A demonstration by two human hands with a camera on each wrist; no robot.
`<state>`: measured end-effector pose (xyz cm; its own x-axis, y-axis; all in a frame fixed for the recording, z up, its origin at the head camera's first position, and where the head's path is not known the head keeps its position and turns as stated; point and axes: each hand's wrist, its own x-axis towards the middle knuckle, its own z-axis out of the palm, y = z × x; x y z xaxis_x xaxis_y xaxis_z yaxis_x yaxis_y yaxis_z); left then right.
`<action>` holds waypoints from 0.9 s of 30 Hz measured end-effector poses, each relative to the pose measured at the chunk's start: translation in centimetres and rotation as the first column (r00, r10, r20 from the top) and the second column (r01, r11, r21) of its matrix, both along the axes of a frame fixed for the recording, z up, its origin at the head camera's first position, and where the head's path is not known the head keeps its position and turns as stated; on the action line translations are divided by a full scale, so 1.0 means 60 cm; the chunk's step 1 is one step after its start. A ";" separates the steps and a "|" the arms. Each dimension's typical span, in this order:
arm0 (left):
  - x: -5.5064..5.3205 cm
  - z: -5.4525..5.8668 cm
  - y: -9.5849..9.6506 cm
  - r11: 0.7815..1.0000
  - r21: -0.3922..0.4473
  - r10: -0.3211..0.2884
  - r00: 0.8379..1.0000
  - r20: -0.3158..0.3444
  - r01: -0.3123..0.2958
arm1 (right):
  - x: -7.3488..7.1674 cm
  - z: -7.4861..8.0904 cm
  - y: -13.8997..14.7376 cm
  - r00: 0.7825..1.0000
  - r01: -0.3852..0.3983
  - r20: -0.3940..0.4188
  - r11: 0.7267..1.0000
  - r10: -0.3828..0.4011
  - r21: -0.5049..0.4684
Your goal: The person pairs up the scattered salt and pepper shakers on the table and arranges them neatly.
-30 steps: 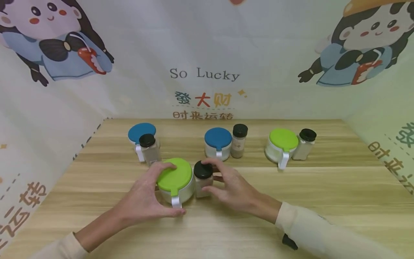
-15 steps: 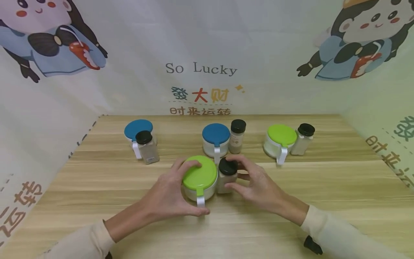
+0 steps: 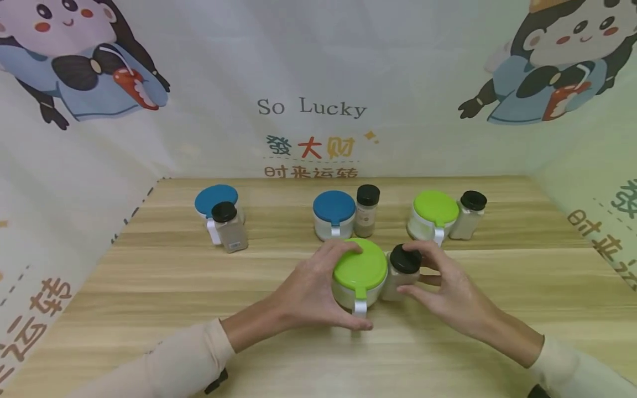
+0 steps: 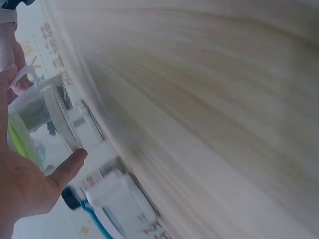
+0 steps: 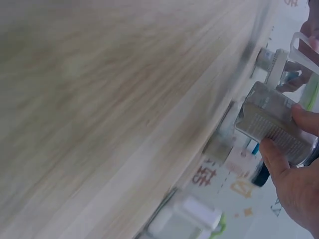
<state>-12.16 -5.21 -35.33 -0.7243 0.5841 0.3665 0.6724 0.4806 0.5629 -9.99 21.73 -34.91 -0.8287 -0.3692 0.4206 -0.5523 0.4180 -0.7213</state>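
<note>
My left hand (image 3: 311,290) grips a white seasoning jar (image 3: 362,268) with a green lid, its fingers on the far side and the thumb near the handle (image 3: 360,308). Close against it on the right, a clear spice bottle (image 3: 396,283) with a black cap is pinched between fingers and thumb of my right hand (image 3: 460,296). From the right wrist, the bottle (image 5: 274,122) shows printed text on its side, and its base hangs off the table. The jar's ribbed base (image 4: 62,119) also looks raised in the left wrist view.
Along the back of the wooden table (image 3: 278,359) stand a blue-lidded jar (image 3: 216,200) behind a black-capped bottle (image 3: 230,229), another blue-lidded jar (image 3: 333,207) with a bottle (image 3: 367,213), and a green-lidded jar (image 3: 434,209) beside a bottle (image 3: 468,216). A printed cloth (image 3: 214,83) hangs behind.
Both hands have moved right together, carrying the green-lidded jar and the spice bottle from the left-middle of the table to right of the middle. The back row has stayed put.
</note>
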 end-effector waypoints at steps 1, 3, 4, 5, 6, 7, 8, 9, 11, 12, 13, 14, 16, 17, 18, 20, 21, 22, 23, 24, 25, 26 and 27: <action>0.000 0.000 0.008 1.000 0.002 -0.008 1.000 -0.001 0.008 | 0.004 0.001 0.006 1.000 0.008 0.000 1.000 -0.008 0.001; 0.001 0.000 0.024 1.000 0.002 -0.016 1.000 -0.006 0.016 | 0.010 0.005 0.020 1.000 0.028 0.007 1.000 -0.028 0.001; 0.000 0.000 0.031 1.000 0.002 -0.017 1.000 -0.007 0.017 | 0.012 0.008 0.026 0.999 0.038 0.011 0.999 -0.038 0.002; 0.001 0.001 0.039 1.000 0.000 -0.014 1.000 -0.006 0.014 | 0.014 0.010 0.031 0.999 0.042 0.016 0.999 -0.042 0.000; 0.001 0.003 0.047 1.000 -0.004 -0.010 1.000 -0.007 0.010 | 0.014 0.013 0.037 0.999 0.046 0.022 0.999 -0.046 -0.003; 0.000 0.003 0.055 1.000 -0.009 -0.007 1.000 -0.006 0.007 | 0.015 0.014 0.043 0.998 0.052 0.027 0.999 -0.052 -0.003; 0.000 0.004 0.062 1.000 -0.014 -0.006 1.000 -0.005 0.006 | 0.015 0.015 0.049 0.998 0.059 0.030 0.998 -0.058 -0.006; -0.001 0.004 0.070 1.000 -0.020 -0.004 1.000 -0.003 0.004 | 0.016 0.015 0.055 0.998 0.063 0.031 0.998 -0.063 -0.006; -0.003 0.002 0.085 0.999 -0.036 0.002 1.000 0.002 -0.002 | 0.017 0.014 0.066 0.997 0.064 0.041 0.998 -0.064 -0.017; -0.004 0.001 0.093 0.999 -0.046 0.003 1.000 0.004 -0.003 | 0.018 0.013 0.072 0.997 0.067 0.045 0.998 -0.066 -0.019; -0.005 0.000 0.100 0.999 -0.052 0.006 1.000 0.008 -0.006 | 0.018 0.012 0.077 0.997 0.068 0.046 0.998 -0.067 -0.018; -0.006 -0.001 0.107 0.998 -0.058 0.009 1.000 0.012 -0.008 | 0.018 0.011 0.083 0.997 0.068 0.048 0.998 -0.067 -0.018; -0.007 -0.003 0.121 0.998 -0.067 0.016 1.000 0.019 -0.015 | 0.019 0.009 0.094 0.997 0.064 0.052 0.998 -0.063 -0.018; -0.007 -0.003 0.129 0.997 -0.073 0.019 1.000 0.023 -0.018 | 0.019 0.008 0.099 0.997 0.065 0.048 0.998 -0.064 -0.012; -0.007 -0.004 0.137 0.997 -0.077 0.020 0.999 0.028 -0.018 | 0.018 0.006 0.106 0.997 0.070 0.042 0.998 -0.069 -0.007; -0.008 -0.004 0.153 0.996 -0.086 0.018 0.999 0.036 -0.015 | 0.018 0.004 0.119 0.996 0.083 0.035 0.997 -0.083 0.006; -0.010 -0.004 0.161 0.996 -0.091 0.017 0.999 0.041 -0.014 | 0.018 0.004 0.126 0.995 0.093 0.028 0.996 -0.093 0.014; -0.011 -0.004 0.169 0.995 -0.096 0.015 0.999 0.045 -0.010 | 0.018 0.003 0.133 0.994 0.104 0.026 0.994 -0.104 0.023; -0.012 -0.004 0.177 0.995 -0.103 0.010 0.999 0.046 -0.005 | 0.018 0.002 0.141 0.993 0.116 0.025 0.993 -0.117 0.032; -0.014 -0.004 0.185 0.994 -0.108 0.004 0.999 0.044 0.001 | 0.018 0.001 0.148 0.991 0.128 0.026 0.991 -0.129 0.040; -0.016 -0.004 0.193 0.993 -0.116 0.000 0.999 0.038 0.005 | 0.017 0.000 0.155 0.990 0.135 0.030 0.990 -0.137 0.044; -0.018 -0.005 0.199 0.992 -0.124 -0.004 1.000 0.029 0.008 | 0.017 -0.002 0.161 0.989 0.139 0.032 0.989 -0.141 0.046; -0.020 -0.006 0.206 0.991 -0.131 -0.006 1.000 0.019 0.009 | 0.016 -0.003 0.167 0.989 0.140 0.032 0.989 -0.142 0.046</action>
<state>-13.34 7.17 -35.68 -0.7257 0.6318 0.2725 0.6662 0.5462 0.5078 -9.03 31.76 -35.10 -0.8880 -0.2646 0.3762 -0.4599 0.5214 -0.7188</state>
